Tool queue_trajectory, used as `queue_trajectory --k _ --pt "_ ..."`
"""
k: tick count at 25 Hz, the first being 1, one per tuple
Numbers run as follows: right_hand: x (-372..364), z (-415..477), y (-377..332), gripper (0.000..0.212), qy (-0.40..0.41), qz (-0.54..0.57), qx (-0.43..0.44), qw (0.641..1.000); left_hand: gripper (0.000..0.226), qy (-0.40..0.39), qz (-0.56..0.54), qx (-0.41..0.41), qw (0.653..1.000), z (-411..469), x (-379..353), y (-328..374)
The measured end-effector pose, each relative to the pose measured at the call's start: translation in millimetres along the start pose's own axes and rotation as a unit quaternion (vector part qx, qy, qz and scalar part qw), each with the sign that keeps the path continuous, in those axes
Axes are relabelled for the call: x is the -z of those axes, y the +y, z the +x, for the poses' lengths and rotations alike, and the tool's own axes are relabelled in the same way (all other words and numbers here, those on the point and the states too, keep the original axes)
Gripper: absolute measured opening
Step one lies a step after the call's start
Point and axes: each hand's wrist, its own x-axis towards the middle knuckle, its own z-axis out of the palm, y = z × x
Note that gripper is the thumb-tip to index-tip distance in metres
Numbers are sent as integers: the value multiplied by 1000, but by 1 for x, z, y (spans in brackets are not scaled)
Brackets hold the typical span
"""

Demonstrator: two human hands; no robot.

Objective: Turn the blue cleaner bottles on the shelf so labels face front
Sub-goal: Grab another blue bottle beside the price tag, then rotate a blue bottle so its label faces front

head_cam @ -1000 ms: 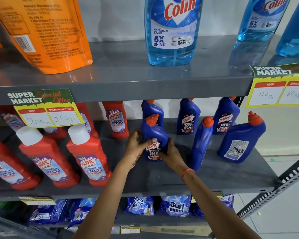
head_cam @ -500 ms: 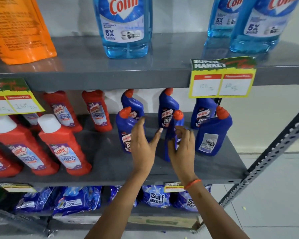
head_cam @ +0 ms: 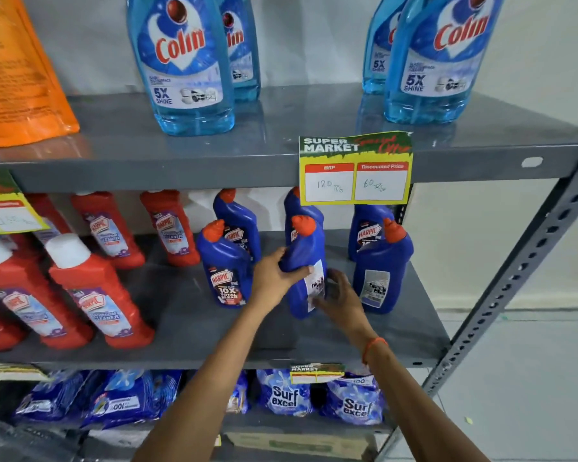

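While the left hand (head_cam: 274,278) has its fingers (head_cam: 299,272) clamped round the middle blue bottle (head_cam: 306,261) on the front of the middle shelf (head_cam: 187,315), the right hand (head_cam: 339,296) fingers are spread against its base, back label showing. Rigid, smooth plastic, likely full and heavy; grip the waist, twist.

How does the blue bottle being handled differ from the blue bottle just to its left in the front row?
The held blue bottle shows its white back label, turned partly sideways; the front-left blue bottle shows its Harpic front label. The held bottle is gripped by the left hand, with the right hand at its base, and leans; the front-left bottle stands untouched. Both are blue with orange caps.
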Motion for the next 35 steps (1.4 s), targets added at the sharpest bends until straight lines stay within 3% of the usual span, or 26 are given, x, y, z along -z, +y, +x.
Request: queue_trajectory --k 5,7,9,13,16,18,21,24,28,35 --pt "21 1 -7 46 -78 12 8 997 30 -154 -176 10 972 17 29 20" --pt "17 -3 -5 48 -54 30 -1 998 38 -168 -194 23 966 15 30 23" --pt "4 -13 -4 47 12 34 -2 999 43 -131 -182 36 974 5 22 27" --pt "-25 -30 5 46 178 -91 73 977 51 28 -76 44 996 -23 -12 39" --pt "-36 -34 5 45 199 -103 117 968 40 123 -86 74 986 -21 -16 43" --pt "-40 -38 4 46 194 -110 128 966 34 132 -108 70 983 -13 -9 36" --pt "-38 -35 3 60 158 -151 122 968 32 82 -170 51 981 -3 2 23" --pt "-23 -21 -2 91 85 -142 86 982 39 -28 -191 22 981 9 13 18" --pt "-8 -7 -4 70 60 -104 33 992 58 -171 -188 -22 967 20 18 19" --pt "-12 -3 10 60 93 -127 39 987 57 -229 -236 4 945 34 16 3"
